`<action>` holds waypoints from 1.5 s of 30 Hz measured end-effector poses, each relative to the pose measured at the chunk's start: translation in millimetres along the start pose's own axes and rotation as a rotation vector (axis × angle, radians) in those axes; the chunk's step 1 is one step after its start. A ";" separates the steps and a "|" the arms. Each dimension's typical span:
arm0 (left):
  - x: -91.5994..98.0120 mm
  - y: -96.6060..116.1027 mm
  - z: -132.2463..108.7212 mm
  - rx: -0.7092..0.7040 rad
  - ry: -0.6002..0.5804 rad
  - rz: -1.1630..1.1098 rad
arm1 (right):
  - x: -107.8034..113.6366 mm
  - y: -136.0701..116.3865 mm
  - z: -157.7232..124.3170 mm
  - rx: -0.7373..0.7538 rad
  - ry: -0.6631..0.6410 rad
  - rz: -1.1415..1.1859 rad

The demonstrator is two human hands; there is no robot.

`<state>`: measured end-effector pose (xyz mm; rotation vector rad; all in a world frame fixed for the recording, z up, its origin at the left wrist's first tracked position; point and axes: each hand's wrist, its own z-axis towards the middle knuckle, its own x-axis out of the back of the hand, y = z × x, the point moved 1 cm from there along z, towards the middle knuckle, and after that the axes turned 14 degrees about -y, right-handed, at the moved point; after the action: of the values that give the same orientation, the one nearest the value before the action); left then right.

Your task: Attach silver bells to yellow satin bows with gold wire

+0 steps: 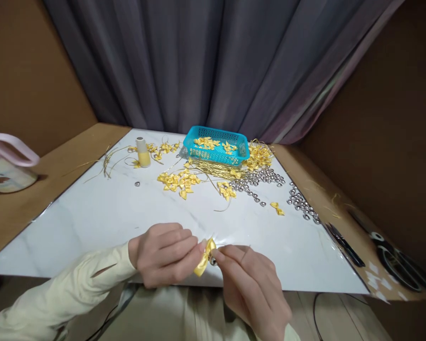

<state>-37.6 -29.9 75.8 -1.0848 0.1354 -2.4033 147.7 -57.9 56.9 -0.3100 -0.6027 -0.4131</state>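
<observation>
Close to the table's front edge, a yellow ribbon bow [200, 266] is held between my two hands. My left hand [170, 255] pinches the bow's left side, its fingers curled in. A small silver bell [213, 261] sits against the bow's right side. Thumb and fingers of my right hand [252, 284] close on the bell and the bow's edge. A thin strand sticks up from the top of the bow. How bell and bow are joined is hidden by my fingertips.
Beyond my hands lie yellow bows [179, 182], gold wire strands [213, 169] and silver bells [262, 177]. A blue basket [216, 158] holds more bows. A small bottle [143, 154] stands left. Tweezers [346, 244] and scissors [397, 265] lie right; a pink-handled mug [10, 166] stands far left.
</observation>
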 end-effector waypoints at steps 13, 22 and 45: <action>5.8 -1.4 31.6 0.975 -0.610 -1.352 | 25.7 -3.5 21.4 0.114 -0.275 -0.043; 3.4 16.3 22.3 0.943 -0.389 -1.016 | 7.1 2.9 7.1 0.023 -0.181 -0.025; -14.9 31.5 21.0 1.124 -0.052 -1.018 | -4.3 4.8 7.5 -0.576 0.042 0.683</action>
<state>-1.5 -48.0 71.0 -0.6577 -1.9226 -2.4564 143.1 -49.5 59.5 -1.0186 -0.2941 0.0806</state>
